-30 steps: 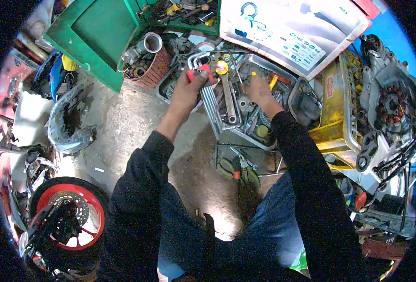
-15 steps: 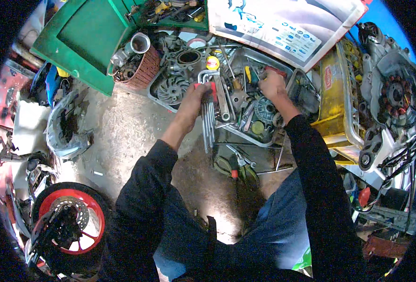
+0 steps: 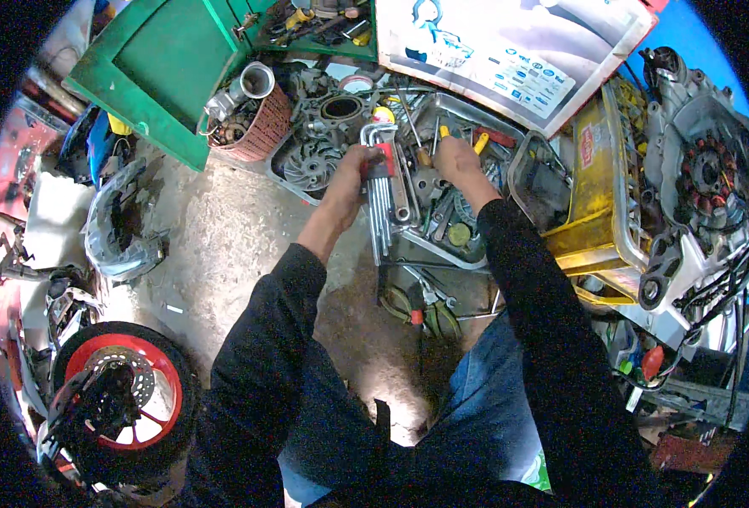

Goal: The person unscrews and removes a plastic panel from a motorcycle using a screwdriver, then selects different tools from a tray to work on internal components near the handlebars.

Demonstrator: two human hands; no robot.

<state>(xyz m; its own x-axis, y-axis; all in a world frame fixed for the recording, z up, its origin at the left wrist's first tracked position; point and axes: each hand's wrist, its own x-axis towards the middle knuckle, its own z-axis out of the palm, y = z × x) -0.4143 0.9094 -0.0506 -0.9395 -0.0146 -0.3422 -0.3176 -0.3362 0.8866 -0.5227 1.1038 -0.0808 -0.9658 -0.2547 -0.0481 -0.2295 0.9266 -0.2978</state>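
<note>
My left hand [image 3: 349, 179] is closed around a set of hex keys [image 3: 380, 212] in a red holder. Their bent ends stick up above the fingers, and the long shanks hang down over the tray's near edge. Close beside the keys is a combination wrench [image 3: 402, 196]; whether it lies in the tray or is held too, I cannot tell. My right hand [image 3: 457, 161] reaches into the metal tray [image 3: 467, 261] with its fingers curled, hiding what they grip. A yellow handle [image 3: 481, 142] shows just right of the fingers. A red-handled tool [image 3: 500, 137] lies beyond it.
Pliers [image 3: 401, 300] and other tools lie on the floor before the tray. A woven basket [image 3: 266, 127] of parts stands left of the tray, beside a green cabinet door [image 3: 154, 76]. At right are a yellow crate [image 3: 590, 186] and an engine [image 3: 704, 161]. A red-rimmed wheel [image 3: 167, 381] sits lower left.
My right hand has moved left across the tray, away from the red-handled tool, uncovering it and a yellow handle. My left hand still holds the hex keys in about the same place.
</note>
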